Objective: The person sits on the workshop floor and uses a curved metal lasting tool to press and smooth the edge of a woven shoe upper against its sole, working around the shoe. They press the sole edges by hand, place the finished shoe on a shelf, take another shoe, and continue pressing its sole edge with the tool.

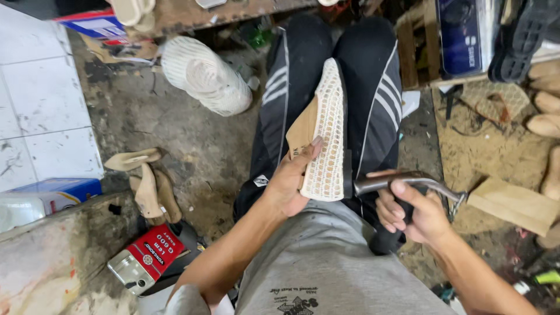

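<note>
Open cream mesh weave on the shoe upper (330,134), matt and nubbly, stretched over a pale tan last (302,125) of smooth, dull finish; brushed grey metal on the pincers (408,182), faintly shiny, gripped in the right hand (411,213); black synthetic cloth with white stripes on the trousers (303,70), slightly sheeny; soft grey cotton on the shirt (326,262); rough, stained concrete floor (175,134); glossy white tiles (35,105), smudged; bare unfinished wood on the block (513,204); red printed tin (146,259) with a bright metal end; ribbed white knit on the bundle (204,76).
</note>
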The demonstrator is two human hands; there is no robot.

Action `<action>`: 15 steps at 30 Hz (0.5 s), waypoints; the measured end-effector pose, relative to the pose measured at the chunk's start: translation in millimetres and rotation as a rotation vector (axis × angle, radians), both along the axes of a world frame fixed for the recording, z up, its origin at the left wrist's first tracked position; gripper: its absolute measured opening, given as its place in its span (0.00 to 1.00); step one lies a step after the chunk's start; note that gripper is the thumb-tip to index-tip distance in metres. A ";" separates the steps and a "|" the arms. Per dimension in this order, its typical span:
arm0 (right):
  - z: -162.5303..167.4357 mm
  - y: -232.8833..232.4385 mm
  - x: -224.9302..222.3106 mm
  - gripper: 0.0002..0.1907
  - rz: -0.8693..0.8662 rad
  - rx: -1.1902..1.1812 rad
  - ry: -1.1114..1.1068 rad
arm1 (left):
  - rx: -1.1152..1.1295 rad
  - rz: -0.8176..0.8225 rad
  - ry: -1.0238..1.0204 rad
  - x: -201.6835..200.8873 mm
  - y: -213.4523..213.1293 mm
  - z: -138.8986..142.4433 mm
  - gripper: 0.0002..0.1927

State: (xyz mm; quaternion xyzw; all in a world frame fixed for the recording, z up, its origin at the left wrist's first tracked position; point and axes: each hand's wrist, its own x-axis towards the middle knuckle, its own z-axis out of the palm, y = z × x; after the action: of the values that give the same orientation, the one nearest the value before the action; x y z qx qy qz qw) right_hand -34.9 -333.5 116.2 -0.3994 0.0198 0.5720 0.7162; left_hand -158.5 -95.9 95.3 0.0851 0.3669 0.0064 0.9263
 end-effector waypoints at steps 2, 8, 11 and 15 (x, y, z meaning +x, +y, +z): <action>2.3 -9.9 0.9 0.24 -0.010 -0.098 0.092 | 0.044 0.036 0.037 -2.1 -23.9 -24.8 0.19; 6.6 -15.6 -18.2 0.23 -0.019 -0.687 -0.190 | 0.299 0.184 0.043 3.3 -68.4 -92.7 0.18; -0.7 -6.7 -27.0 0.22 -0.093 -0.738 -0.216 | 0.408 0.180 0.008 5.8 -68.7 -114.0 0.18; -10.1 4.8 -27.5 0.20 -0.149 -0.756 -0.269 | 0.402 0.185 0.016 4.4 -66.0 -126.6 0.19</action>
State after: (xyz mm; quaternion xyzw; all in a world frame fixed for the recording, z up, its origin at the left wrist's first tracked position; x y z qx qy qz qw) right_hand -62.4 -328.7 106.1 -0.7033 0.1636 0.4136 0.5546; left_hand -154.1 -161.9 -31.3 0.2341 0.3718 0.1638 0.8832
